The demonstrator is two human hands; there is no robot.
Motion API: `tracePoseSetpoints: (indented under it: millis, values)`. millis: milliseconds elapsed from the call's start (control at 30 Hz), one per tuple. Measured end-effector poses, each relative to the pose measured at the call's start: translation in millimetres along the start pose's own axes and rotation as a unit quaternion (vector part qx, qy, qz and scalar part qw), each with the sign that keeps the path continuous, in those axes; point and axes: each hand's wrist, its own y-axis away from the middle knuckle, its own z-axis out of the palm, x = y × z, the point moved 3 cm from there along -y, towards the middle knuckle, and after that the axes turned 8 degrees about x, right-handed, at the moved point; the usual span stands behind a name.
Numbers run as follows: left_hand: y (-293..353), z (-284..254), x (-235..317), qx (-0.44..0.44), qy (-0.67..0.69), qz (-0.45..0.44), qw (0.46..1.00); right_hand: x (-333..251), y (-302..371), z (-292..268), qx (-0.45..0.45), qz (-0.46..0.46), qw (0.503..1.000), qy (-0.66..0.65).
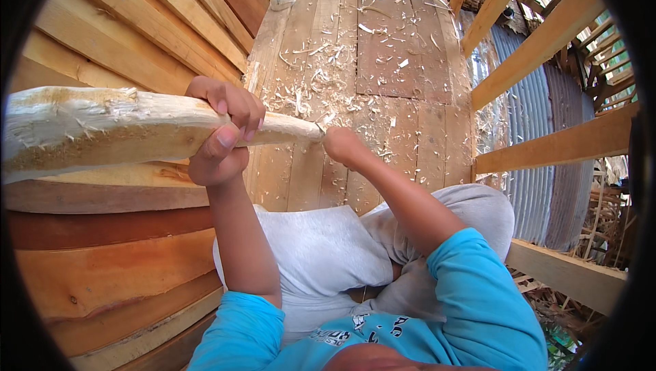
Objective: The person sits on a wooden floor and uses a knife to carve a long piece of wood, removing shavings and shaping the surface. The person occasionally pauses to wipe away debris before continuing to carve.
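Observation:
A long pale piece of wood [109,125], barkless and roughly carved, reaches in from the left edge and tapers toward the middle. My left hand [225,128] is wrapped round its narrower part, the thumb along the near side. At the thin right end, my right hand [345,147] is closed in a fist. A thin dark sliver like a small blade [320,128] shows between that fist and the wood tip; the rest of it is hidden by the hand.
Curled wood shavings [328,80] litter the plank floor [287,173]. A small clear plastic item [281,0] lies at the far left of the floor. A board wall [109,262] stands close on my left. Wooden railings [553,149] run along the right, with corrugated metal sheets [533,186] beyond.

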Motion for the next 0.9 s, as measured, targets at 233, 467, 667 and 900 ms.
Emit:
tracePoseSetpoints:
  millis: [233, 467, 667, 900]
  values:
    - [8, -21, 7, -0.009, 0.008, -0.005, 1.0, -45, 14, -27, -0.112, 0.07, 0.988, -0.086]
    - [12, -37, 14, 0.032, -0.016, 0.015, 0.999, -104, 37, -44, -0.13, 0.13, 0.955, -0.231]
    - [5, -37, 11, 0.036, 0.005, 0.01, 0.999, -43, 14, -6, 0.004, 0.056, 0.989, -0.139]
    - [4, -37, 12, 0.053, -0.013, 0.019, 0.998, -50, 23, -11, -0.045, -0.019, 0.997, -0.056]
